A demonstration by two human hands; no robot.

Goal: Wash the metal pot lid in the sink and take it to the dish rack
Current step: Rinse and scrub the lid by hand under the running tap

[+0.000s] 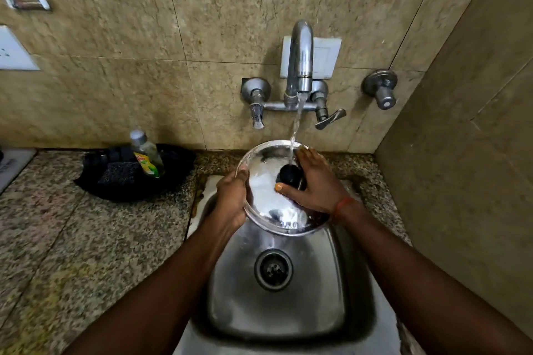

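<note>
We hold the round shiny metal pot lid (268, 199) tilted above the steel sink (277, 311), water from the chrome wall tap (300, 66) striking it, left hand (230, 199) gripping its rim with curled fingers (243, 172), right hand (314, 184) clasping its black knob (288, 174)

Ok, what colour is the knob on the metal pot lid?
Black; the round knob on the shiny round metal pot lid shows best in the head view.

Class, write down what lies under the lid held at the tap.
The sink lies under the lid, its drain showing nearer the camera. The lid hides the sink's far end and whatever of the left hand reaches beneath.
</note>
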